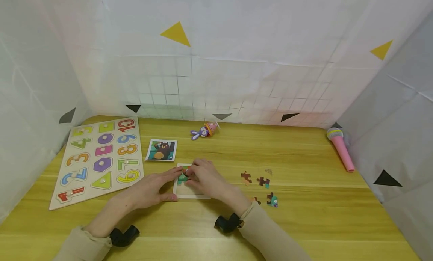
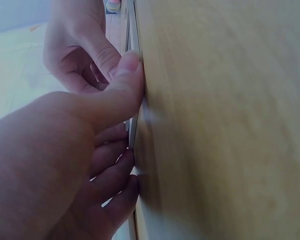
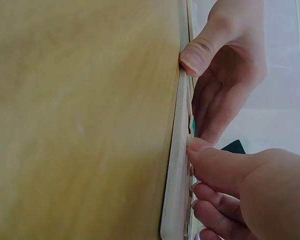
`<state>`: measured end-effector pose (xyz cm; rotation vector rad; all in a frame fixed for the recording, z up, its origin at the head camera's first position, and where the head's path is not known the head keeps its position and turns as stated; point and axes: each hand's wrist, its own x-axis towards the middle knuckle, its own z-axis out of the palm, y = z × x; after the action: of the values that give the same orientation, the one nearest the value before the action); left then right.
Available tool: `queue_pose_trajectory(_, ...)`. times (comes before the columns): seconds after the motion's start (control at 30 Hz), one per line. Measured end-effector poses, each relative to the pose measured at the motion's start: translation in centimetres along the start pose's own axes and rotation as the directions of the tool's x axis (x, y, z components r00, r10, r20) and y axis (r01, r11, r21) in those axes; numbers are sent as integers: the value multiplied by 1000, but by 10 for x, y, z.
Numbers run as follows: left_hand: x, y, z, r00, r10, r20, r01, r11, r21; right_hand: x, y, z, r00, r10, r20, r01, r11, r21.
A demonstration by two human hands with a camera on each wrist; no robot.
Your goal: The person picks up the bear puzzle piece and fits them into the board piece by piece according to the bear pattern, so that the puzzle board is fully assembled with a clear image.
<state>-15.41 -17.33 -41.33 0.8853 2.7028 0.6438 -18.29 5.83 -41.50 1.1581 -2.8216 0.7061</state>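
A small white-rimmed puzzle tray [image 1: 194,196] lies on the table, with green and brown puzzle pieces [image 1: 182,178] in its upper left part. My left hand [image 1: 149,189] rests along the tray's left side, its thumb on the lower left corner and its fingertips near the top. Over the middle of the tray, my right hand [image 1: 208,180] pinches a puzzle piece, mostly hidden by the fingers. From the right wrist view, the right thumb [image 3: 215,162] presses close at the tray's surface.
Several loose puzzle pieces [image 1: 263,181] lie to the right. A bear picture card [image 1: 161,150] sits behind the tray, near a wooden number board [image 1: 115,186] at left. A rabbit toy [image 1: 204,131] lies at the back, a pink microphone [image 1: 343,152] at far right.
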Motion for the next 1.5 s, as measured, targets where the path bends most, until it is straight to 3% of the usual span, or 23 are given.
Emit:
queue_pose_trajectory(0.7, 0, 0, 1, 999, 47, 23, -48, 998, 43, -1, 0, 5, 999, 29, -44, -29, 999, 16)
queue_pose_trajectory(1.1, 0, 4, 2, 999, 38, 26, -40, 998, 52, -3, 0, 4, 998, 46, -44, -44, 998, 51)
queue_pose_trajectory(1.5, -3, 10, 0, 994, 109, 22, -110, 991, 76, -2, 1, 3, 998, 44, -47, -40, 995, 93)
